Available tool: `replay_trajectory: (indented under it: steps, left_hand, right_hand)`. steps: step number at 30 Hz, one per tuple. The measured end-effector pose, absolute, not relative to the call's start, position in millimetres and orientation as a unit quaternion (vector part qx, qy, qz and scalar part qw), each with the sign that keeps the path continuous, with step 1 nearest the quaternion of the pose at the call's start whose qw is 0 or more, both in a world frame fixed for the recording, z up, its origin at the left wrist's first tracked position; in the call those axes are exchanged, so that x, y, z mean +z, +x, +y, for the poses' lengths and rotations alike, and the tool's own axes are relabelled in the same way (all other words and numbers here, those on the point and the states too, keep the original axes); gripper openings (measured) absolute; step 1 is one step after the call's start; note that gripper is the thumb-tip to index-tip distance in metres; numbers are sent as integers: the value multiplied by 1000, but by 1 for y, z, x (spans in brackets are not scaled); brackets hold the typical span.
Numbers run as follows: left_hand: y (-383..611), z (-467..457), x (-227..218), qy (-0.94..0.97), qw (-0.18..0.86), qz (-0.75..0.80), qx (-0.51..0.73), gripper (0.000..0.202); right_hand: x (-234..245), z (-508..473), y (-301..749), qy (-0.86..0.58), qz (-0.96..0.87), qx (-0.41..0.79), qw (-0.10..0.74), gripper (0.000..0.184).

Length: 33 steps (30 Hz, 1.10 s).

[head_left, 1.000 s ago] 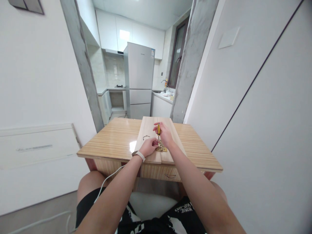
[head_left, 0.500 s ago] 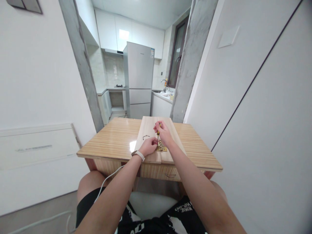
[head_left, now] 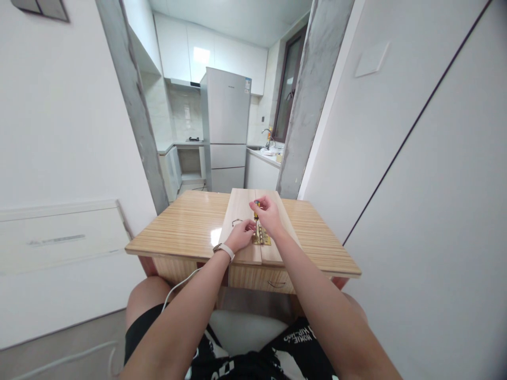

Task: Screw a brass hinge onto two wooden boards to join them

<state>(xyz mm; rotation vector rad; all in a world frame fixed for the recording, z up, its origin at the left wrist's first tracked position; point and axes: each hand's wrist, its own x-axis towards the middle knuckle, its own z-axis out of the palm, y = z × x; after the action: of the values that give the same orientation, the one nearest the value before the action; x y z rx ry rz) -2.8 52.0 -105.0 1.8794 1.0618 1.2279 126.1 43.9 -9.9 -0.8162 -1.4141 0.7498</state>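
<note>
My right hand (head_left: 268,215) is closed around a small yellow-and-black screwdriver (head_left: 257,205), held upright with its tip down on a brass hinge (head_left: 263,238). The hinge lies across the seam of two light wooden boards (head_left: 241,203) on the striped wooden table (head_left: 186,224). My left hand (head_left: 240,234), with a white band on the wrist, pinches at the hinge's left edge right beside the screwdriver shaft. What its fingertips hold is too small to make out.
A small metal handle (head_left: 236,221) lies on the left board. The table has a drawer (head_left: 273,282) facing me. A white cable (head_left: 176,287) hangs by my left leg. White walls close in on both sides; a fridge (head_left: 225,129) stands in the kitchen beyond.
My right hand has turned and shifted slightly up on the screwdriver handle. My left hand stays pinched at the hinge.
</note>
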Motion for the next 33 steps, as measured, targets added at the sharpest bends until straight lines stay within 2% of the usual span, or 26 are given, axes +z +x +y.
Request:
replay_trajectory:
  steps: [4,11,15,18,20,22,24,27,31,33]
  left_hand:
    - [-3,45,-96,684,314,406,519,32]
    - [9,27,-44,699,156,325,618,68]
    - [11,27,-24,719,103,320,608,56]
    - [9,27,-22,714,116,337,602,50]
    - [7,27,-22,708,125,351,600,47]
    - [6,27,-23,704,133,360,598,40]
    - [5,28,-23,698,152,365,598,36]
    - [6,31,-24,694,203,352,595,34]
    - [9,34,-24,707,274,308,575,35]
    - [9,33,-22,714,262,304,573,34]
  right_hand:
    - [-4,41,130,-384,-636,281,607,36]
    - [-1,38,130,-398,-668,210,592,29]
    - [-6,43,135,-376,-683,229,583,28]
    - [-19,54,152,-364,-665,285,587,37]
    - [-35,63,170,-427,-628,267,593,38]
    - [-56,70,191,-534,-638,178,526,32]
    - [-78,73,210,-618,-670,75,405,26]
    - [-105,72,228,-670,-696,-24,257,26]
    - [-118,67,231,-680,-706,-55,191,33]
    - [-118,66,230,-682,-706,-59,184,36]
